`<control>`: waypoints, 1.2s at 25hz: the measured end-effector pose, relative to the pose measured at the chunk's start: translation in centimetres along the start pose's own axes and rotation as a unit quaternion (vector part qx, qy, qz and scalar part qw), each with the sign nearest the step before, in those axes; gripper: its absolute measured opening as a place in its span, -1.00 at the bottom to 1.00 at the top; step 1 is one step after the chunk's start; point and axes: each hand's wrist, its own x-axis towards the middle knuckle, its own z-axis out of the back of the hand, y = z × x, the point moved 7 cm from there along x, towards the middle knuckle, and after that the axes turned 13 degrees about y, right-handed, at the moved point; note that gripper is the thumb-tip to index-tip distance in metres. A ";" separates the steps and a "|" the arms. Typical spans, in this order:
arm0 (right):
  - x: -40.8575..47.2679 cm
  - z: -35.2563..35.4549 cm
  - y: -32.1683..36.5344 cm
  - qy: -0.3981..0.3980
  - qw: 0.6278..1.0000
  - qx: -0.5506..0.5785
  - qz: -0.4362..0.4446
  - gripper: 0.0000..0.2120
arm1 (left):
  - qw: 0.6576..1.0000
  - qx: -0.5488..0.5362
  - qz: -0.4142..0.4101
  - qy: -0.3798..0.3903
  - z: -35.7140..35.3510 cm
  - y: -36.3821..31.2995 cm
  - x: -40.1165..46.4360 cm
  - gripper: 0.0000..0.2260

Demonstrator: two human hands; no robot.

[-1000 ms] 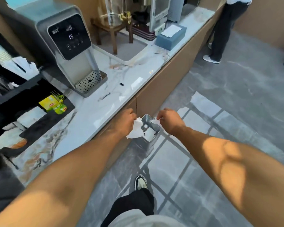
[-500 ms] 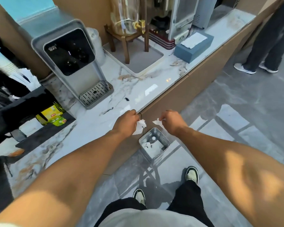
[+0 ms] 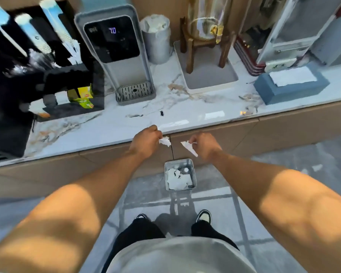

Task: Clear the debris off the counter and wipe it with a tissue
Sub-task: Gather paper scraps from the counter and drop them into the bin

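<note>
My left hand [image 3: 145, 141] pinches a small torn white paper scrap [image 3: 165, 141] just below the front edge of the marble counter [image 3: 98, 131]. My right hand [image 3: 204, 145] grips another white paper scrap [image 3: 189, 147]. Both hands hover above a square metal bin [image 3: 179, 175] on the floor, which holds white paper bits. A small black speck of debris [image 3: 162, 113] lies on the counter near the edge. A blue tissue box [image 3: 290, 83] with a white tissue on top stands at the right of the counter.
On the counter stand a grey water dispenser [image 3: 116, 56], a round metal canister [image 3: 158, 40], a white tray with a wooden stand and glass jar [image 3: 207, 75], and a black organiser with yellow tea bags [image 3: 81, 95]. Brown stains [image 3: 177, 88] mark the marble. My shoes stand behind the bin.
The view has turned to face the counter squarely. My hands have moved apart, each now holding a separate piece of white paper above the bin. The other person is out of view.
</note>
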 end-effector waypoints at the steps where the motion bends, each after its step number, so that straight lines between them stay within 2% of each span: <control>1: 0.2 0.2 -0.4 0.010 1.000 -0.001 0.006 -0.76 | 1.000 -0.012 0.016 -0.004 -0.4 -0.2 -0.4 -0.77; 8: 1.4 -1.6 -1.4 0.048 0.999 0.022 0.014 -0.73 | 0.994 -0.060 0.094 0.011 -3.9 0.3 -2.0 -0.77; 17: 3.1 -5.5 -5.0 0.018 0.990 0.126 -0.067 -0.80 | 0.975 -0.172 0.140 0.002 -8.2 1.3 0.1 -0.79; 21: 4.9 -8.5 -7.0 0.025 0.980 0.165 -0.111 -0.83 | 0.951 -0.251 0.179 0.010 -12.7 3.0 1.5 -0.84; 26: 8.0 -13.6 -11.5 0.029 0.966 0.191 -0.172 -0.83 | 0.938 -0.273 0.210 0.043 -19.8 6.3 4.2 -0.89; 30: 11.3 -17.7 -14.3 0.032 0.961 0.187 -0.200 -0.85 | 0.905 -0.337 0.255 0.042 -25.4 7.9 6.3 -0.90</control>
